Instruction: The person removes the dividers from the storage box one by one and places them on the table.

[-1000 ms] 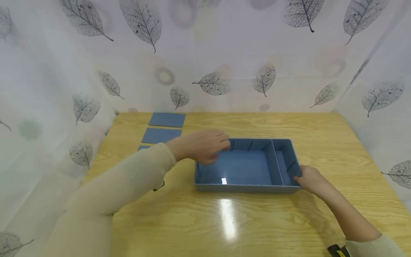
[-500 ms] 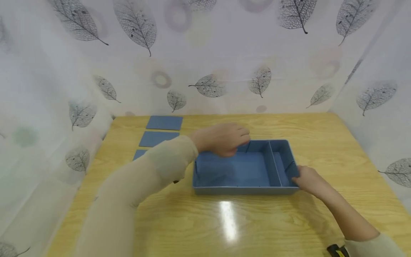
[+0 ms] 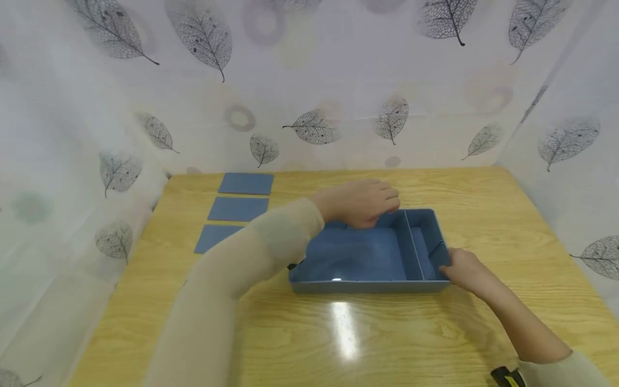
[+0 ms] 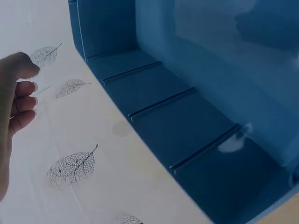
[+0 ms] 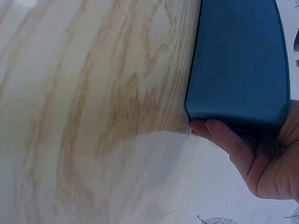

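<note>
A blue plastic storage box [image 3: 367,287] lies lengthwise on the table, with an upright divider [image 3: 411,250] marking off a narrow compartment at its right end. Thin ribs run up its inner wall [image 4: 159,107] in the left wrist view. My right hand [image 3: 466,271] grips the right end, thumb over the rim; the right wrist view has its fingers [image 5: 229,137] against the outside near the bottom. My left hand [image 3: 360,203] is over the box's back wall, fingers loosely curled with nothing between them. In the left wrist view that hand [image 4: 18,88] appears apart from the box.
Three flat blue panels, the back one [image 3: 245,183], the middle one [image 3: 238,208] and the front one [image 3: 216,236], lie in a column left of the box. My left sleeve partly covers the front one. Leaf-patterned curtains [image 3: 338,80] surround the wooden table [image 3: 338,344].
My left hand has moved right along the back of the box, from its left end to past the middle. My right hand keeps its grip, and the box stays in place.
</note>
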Demonstrator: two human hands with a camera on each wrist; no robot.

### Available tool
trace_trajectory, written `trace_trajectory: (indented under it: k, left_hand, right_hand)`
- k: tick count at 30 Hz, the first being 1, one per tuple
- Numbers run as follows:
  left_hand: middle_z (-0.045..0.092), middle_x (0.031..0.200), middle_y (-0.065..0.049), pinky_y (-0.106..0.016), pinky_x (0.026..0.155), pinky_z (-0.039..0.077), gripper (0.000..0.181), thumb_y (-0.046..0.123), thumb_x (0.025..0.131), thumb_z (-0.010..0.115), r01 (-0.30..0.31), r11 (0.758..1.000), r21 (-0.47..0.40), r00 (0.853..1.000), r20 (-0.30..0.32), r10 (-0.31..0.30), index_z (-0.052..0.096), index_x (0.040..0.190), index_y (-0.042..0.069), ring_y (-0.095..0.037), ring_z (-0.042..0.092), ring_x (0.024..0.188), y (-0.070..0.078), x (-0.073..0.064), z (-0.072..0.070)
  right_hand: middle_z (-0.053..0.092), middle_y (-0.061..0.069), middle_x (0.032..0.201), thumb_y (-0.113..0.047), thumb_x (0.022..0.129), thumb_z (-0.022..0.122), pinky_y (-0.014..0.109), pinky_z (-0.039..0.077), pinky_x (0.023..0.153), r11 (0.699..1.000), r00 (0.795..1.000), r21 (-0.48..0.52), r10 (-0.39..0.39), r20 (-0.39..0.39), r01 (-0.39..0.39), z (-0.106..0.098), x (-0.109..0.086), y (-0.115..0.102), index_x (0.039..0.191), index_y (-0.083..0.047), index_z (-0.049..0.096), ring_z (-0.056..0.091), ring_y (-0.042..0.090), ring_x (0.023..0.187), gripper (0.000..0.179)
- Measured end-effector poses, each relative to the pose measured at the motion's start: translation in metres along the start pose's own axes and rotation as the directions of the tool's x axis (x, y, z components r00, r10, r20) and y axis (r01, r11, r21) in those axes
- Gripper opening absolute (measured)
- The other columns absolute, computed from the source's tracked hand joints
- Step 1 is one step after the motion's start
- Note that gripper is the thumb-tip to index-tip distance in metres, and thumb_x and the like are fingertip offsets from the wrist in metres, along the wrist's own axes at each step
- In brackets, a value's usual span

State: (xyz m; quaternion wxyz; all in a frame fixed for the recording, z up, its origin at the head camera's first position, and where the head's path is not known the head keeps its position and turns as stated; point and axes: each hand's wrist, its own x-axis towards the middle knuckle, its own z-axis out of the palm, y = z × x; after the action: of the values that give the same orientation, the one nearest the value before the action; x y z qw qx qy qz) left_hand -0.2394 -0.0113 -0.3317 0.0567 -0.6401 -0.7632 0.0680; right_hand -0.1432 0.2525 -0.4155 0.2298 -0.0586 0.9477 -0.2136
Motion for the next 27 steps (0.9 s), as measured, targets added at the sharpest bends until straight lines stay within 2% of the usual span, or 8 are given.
trace_trajectory:
  k: [4,7,10,13,16,20,22,27]
  left_hand:
    - [0.057,0.110,-0.007,-0.033,0.096,0.042,0.028,0.004,0.092,0.038,-0.033,0.998,0.054,0.998,0.063,0.030,0.055,0.114,0.005,-0.023,0.053,0.103,-0.001,0.012,0.003]
    - [0.056,0.114,-0.008,-0.033,0.095,0.043,0.031,0.006,0.095,0.035,-0.073,0.994,0.083,0.993,0.100,0.065,0.053,0.120,0.005,-0.023,0.053,0.105,0.000,0.023,0.007]
    - [0.054,0.118,-0.008,-0.032,0.093,0.044,0.031,0.008,0.097,0.033,-0.100,0.991,0.093,0.991,0.099,0.091,0.052,0.121,0.005,-0.022,0.052,0.107,0.002,0.034,0.013]
    - [0.054,0.122,-0.008,-0.032,0.095,0.043,0.029,0.009,0.097,0.037,-0.103,0.990,0.094,0.991,0.099,0.093,0.053,0.121,0.007,-0.022,0.052,0.111,0.004,0.041,0.017]
    - [0.054,0.123,-0.006,-0.031,0.097,0.041,0.027,0.016,0.096,0.048,-0.096,0.994,0.045,0.990,0.111,0.090,0.054,0.121,0.009,-0.021,0.051,0.113,0.005,0.048,0.020]
    - [0.052,0.122,-0.004,-0.029,0.099,0.040,0.037,0.029,0.092,0.060,-0.106,0.994,-0.024,0.983,0.146,0.109,0.053,0.122,0.010,-0.020,0.051,0.112,0.007,0.057,0.027]
    - [0.052,0.121,-0.004,-0.029,0.099,0.040,0.040,0.033,0.091,0.061,-0.130,0.991,-0.029,0.978,0.162,0.133,0.052,0.123,0.009,-0.019,0.051,0.111,0.008,0.061,0.031]
    - [0.053,0.120,-0.002,-0.029,0.098,0.039,0.043,0.041,0.092,0.058,-0.191,0.982,0.005,0.966,0.180,0.187,0.053,0.122,0.011,-0.018,0.050,0.109,0.015,0.070,0.039]
  right_hand:
    - [0.031,0.053,0.123,-0.005,0.089,0.052,0.064,0.039,0.092,1.000,1.000,-0.004,0.006,-0.011,-0.006,0.000,0.001,0.002,0.120,0.035,0.029,0.035,0.063,0.115,0.056]
    - [0.037,0.052,0.120,-0.005,0.088,0.053,0.062,0.042,0.089,1.000,1.000,-0.008,-0.003,-0.025,0.002,0.001,0.001,0.002,0.119,0.034,0.032,0.039,0.062,0.112,0.054]
    - [0.045,0.049,0.115,-0.003,0.087,0.052,0.059,0.045,0.084,1.000,0.999,-0.002,-0.018,-0.036,0.018,0.001,0.002,0.002,0.118,0.032,0.036,0.048,0.058,0.108,0.049]
    - [0.047,0.048,0.113,-0.003,0.088,0.051,0.058,0.046,0.082,1.000,0.999,0.006,-0.026,-0.030,0.026,0.000,0.003,0.002,0.118,0.031,0.037,0.049,0.057,0.106,0.048]
    - [0.049,0.047,0.111,-0.003,0.088,0.051,0.055,0.048,0.080,1.000,0.999,0.007,-0.027,-0.024,0.027,0.000,0.004,0.001,0.118,0.030,0.038,0.052,0.055,0.103,0.047]
    - [0.056,0.040,0.101,-0.003,0.088,0.051,0.047,0.049,0.070,0.999,0.999,0.013,-0.033,-0.029,0.033,0.000,0.003,0.001,0.115,0.029,0.042,0.058,0.040,0.087,0.042]
    - [0.059,0.033,0.093,-0.003,0.088,0.051,0.043,0.048,0.066,0.999,0.999,0.023,-0.038,-0.035,0.039,0.000,0.003,0.002,0.113,0.027,0.044,0.056,0.033,0.079,0.040]
    - [0.057,0.025,0.082,-0.004,0.088,0.050,0.038,0.044,0.060,0.999,1.000,0.038,-0.018,-0.022,0.019,0.000,0.002,0.003,0.111,0.026,0.044,0.053,0.029,0.071,0.038]
